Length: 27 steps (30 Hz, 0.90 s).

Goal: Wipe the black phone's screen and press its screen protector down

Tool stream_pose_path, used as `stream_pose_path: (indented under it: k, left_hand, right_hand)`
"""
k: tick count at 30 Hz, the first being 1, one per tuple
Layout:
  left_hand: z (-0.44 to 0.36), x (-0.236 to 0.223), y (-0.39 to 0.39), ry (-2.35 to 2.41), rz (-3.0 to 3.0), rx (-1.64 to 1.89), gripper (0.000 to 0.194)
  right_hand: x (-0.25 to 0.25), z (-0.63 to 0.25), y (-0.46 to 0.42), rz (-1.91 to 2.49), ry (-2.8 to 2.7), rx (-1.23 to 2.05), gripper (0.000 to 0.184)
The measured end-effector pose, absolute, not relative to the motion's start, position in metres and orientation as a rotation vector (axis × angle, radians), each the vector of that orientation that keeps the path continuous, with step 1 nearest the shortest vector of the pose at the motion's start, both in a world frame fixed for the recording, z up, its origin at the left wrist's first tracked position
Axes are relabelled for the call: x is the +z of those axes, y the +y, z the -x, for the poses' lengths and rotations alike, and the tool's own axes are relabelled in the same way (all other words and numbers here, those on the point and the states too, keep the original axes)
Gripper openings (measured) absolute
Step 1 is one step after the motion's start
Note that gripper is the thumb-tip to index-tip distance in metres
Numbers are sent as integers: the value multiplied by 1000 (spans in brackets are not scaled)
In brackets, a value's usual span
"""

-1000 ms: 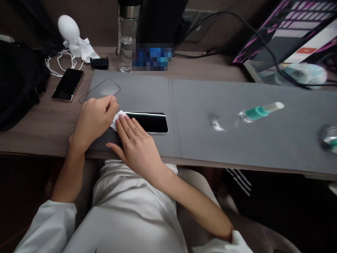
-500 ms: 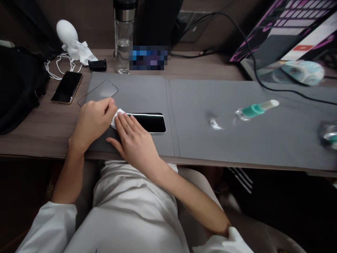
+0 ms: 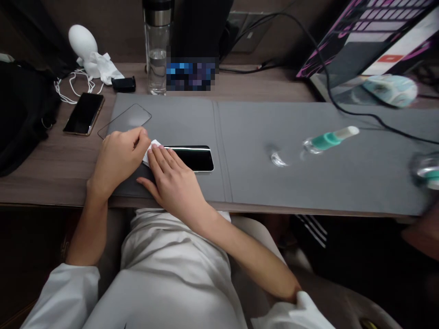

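A phone (image 3: pixel 196 158) lies screen up on the grey desk mat (image 3: pixel 178 123), its left part covered by my hands. My right hand (image 3: pixel 173 179) lies palm down over it, fingers stretched out and thumb spread away. Its fingertips press a small folded white wipe (image 3: pixel 148 156) near the phone's left end. Beside it, my left hand (image 3: pixel 118 157) is closed in a fist, with its thumb side near the wipe. Whatever the left fingers hold, if anything, is hidden. Just behind that hand is a clear, dark-rimmed screen protector (image 3: pixel 135 118).
Another phone (image 3: pixel 84 114), a white egg-shaped object (image 3: pixel 82 45) and a glass bottle (image 3: pixel 157 68) stand or lie beyond the mat. To the right are a green-and-clear bottle (image 3: pixel 324 140), a mouse (image 3: pixel 391 90) and a black cable (image 3: pixel 353 112). A person's dark, striped clothing (image 3: pixel 312 228) shows below the desk.
Both hands keep nearly the same pose on the phone and wipe. The view has shifted slightly, and a blurred part of another person has appeared at the lower right edge.
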<state>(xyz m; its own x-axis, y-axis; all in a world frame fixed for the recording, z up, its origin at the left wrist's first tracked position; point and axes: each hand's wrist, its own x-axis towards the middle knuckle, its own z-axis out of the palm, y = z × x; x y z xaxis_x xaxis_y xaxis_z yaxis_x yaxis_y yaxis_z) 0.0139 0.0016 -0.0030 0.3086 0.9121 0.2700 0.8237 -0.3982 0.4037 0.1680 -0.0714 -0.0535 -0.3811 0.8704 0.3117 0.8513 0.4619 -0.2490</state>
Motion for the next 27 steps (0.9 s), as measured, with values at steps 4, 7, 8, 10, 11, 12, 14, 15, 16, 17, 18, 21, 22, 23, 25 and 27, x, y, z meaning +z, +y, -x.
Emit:
stream_pose_path:
  k: [4,7,8,10,11,12,14,15,16,17,18,21,22,23,25,27]
  left_hand:
    - [-14,-5,3,1598,-2386,718,36]
    - [-14,-5,3,1598,-2403,724,38]
    - [-14,-5,2,1598,-2404,723,38]
    - [-14,-5,2,1602,-2402,718,39]
    - [-13,-6,2,1602,-2401,717,38]
    - [-13,-6,2,1601,-2402,720,38]
    - [-13,-6,2,1593,-2407,726,38]
    - [-13,-7,2,1590,-2408,727,38]
    - [-13,-7,2,1587,-2407,723,38]
    - [-13,-7,2,1589,-2406,721,38]
    - [-12,-6,2,1591,-2406,720,39]
    - [-12,-5,2,1592,-2411,723,40]
    - [-12,-5,1,1591,-2415,726,40]
    - [-12,-5,1,1590,-2420,728,40]
    - [-12,-6,1,1589,-2434,733,40]
    - [-12,-7,1,1589,-2454,735,40]
  right_hand:
    - [-58,-170,-75,1413,-2284,103,65]
    - [-59,-176,-84,1377,-2272,104,54]
    - [-60,-179,-87,1365,-2272,102,51]
    - [-61,-185,-91,1329,-2284,90,48]
    - [-62,-188,-93,1307,-2300,81,49]
    - [-63,-192,-94,1284,-2314,68,51]
    - [-63,-199,-96,1243,-2336,45,56]
    - [-63,-202,-96,1228,-2343,40,59]
    - [-62,-206,-97,1212,-2347,35,60]
    - [-61,-209,-98,1194,-2352,29,61]
    - [-60,-214,-99,1174,-2362,22,61]
    - [-55,-231,-103,1120,-2371,-9,61]
    - [-53,-240,-104,1121,-2347,-14,61]
    - [-52,-250,-105,1127,-2306,-20,60]
    - [-50,-274,-106,1215,-2162,-45,57]
    - [-50,-298,-104,1395,-1969,-152,52]
